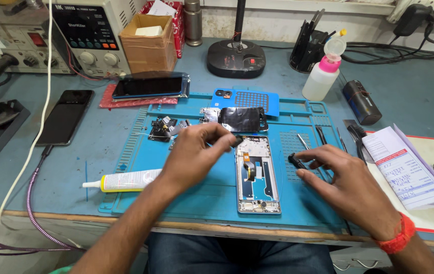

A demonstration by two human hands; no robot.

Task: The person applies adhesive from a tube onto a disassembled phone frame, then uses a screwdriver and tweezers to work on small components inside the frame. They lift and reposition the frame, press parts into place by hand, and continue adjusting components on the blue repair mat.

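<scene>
Two hands: both bare, reaching from the counter's near edge over a blue work mat (212,195).
Phone frame: an opened phone frame (258,175) lies flat on the mat between the hands, its long axis running from the near edge toward the far edge.
Left hand: the left hand (194,152) hovers just left of the frame's far end, its fingers (222,133) pinched shut on a small dark part (237,139) right at the frame's top left corner; this hand is the nearer to the frame.
Right hand: the right hand (346,177) rests on the mat right of the frame, fingers closed lightly around a small black piece (296,161).
Glue tube: a white and yellow tube (125,180) lies at the mat's left edge.
Loose parts: foil-backed pieces (237,118) sit beyond the frame.
Far side: a squeeze bottle (323,71) with a pink collar and a lamp base (236,58) stand toward the far edge.
</scene>
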